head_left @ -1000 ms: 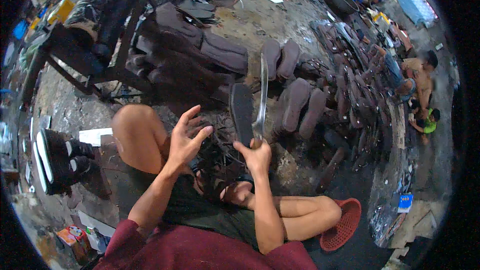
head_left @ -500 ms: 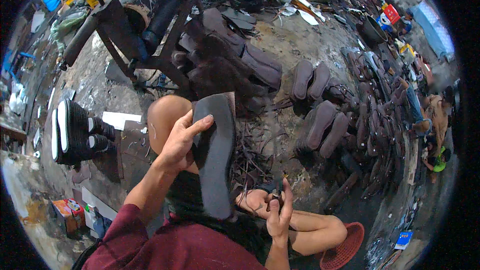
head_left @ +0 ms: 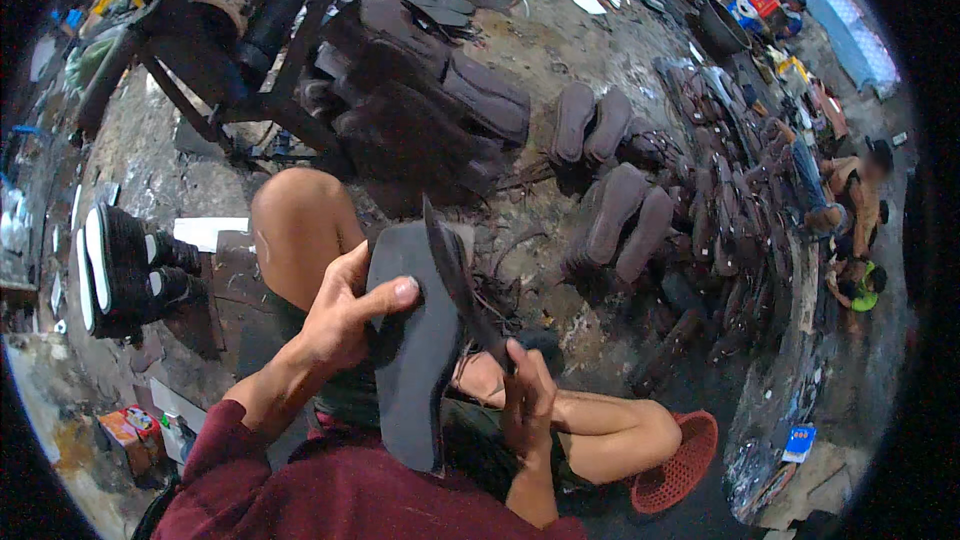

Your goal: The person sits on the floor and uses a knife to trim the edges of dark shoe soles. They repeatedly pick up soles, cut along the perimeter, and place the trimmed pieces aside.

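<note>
Head view: left hand [head_left: 335, 325] is now gripping the flat black rubber sole [head_left: 415, 340] upright over the lap, while right hand [head_left: 525, 400], grip closed again, is pressing a dark blade [head_left: 455, 275] along its edge.

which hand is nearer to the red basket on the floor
Right. The right hand grips a knife beside the black sole, just left of the red basket; the left hand holds the sole farther left.

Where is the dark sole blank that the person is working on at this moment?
In the head view, the dark sole blank stands near centre above the lap, gripped by the left hand, with the right hand holding a knife against its right edge.
</note>
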A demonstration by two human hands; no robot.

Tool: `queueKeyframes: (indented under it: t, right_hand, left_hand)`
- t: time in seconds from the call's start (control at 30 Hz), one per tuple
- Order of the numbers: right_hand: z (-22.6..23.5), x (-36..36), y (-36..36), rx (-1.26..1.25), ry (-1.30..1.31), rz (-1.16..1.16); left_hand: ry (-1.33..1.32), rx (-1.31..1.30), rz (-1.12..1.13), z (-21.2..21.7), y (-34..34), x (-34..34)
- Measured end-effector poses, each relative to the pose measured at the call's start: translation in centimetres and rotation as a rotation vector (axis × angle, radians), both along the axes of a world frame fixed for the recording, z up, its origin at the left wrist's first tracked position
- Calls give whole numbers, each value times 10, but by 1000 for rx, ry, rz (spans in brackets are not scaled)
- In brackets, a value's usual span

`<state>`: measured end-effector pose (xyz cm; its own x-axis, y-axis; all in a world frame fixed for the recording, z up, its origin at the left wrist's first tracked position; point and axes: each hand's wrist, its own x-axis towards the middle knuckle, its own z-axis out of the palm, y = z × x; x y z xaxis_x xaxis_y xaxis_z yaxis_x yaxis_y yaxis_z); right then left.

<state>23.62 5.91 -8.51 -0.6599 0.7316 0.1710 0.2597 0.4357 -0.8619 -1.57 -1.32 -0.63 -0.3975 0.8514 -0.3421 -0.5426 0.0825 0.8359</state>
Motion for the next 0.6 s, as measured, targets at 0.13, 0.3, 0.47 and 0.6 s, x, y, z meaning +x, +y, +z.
queueKeyframes:
  t: [0.13,0.3,0.47,0.6]
  right_hand:
    - [25,-13,22,42,-17,28]
    - [65,-16,46,217,-10,189]
    - [86,2,59,251,-46,280]
    - [95,14,62,221,-85,293]
  left_hand:
    - [129,-7,-127,9,-7,3]
    - [157,-40,-292,19,-11,1]
    - [277,43,-268,28,-17,-11]
    - [299,55,-413,28,-13,-18]
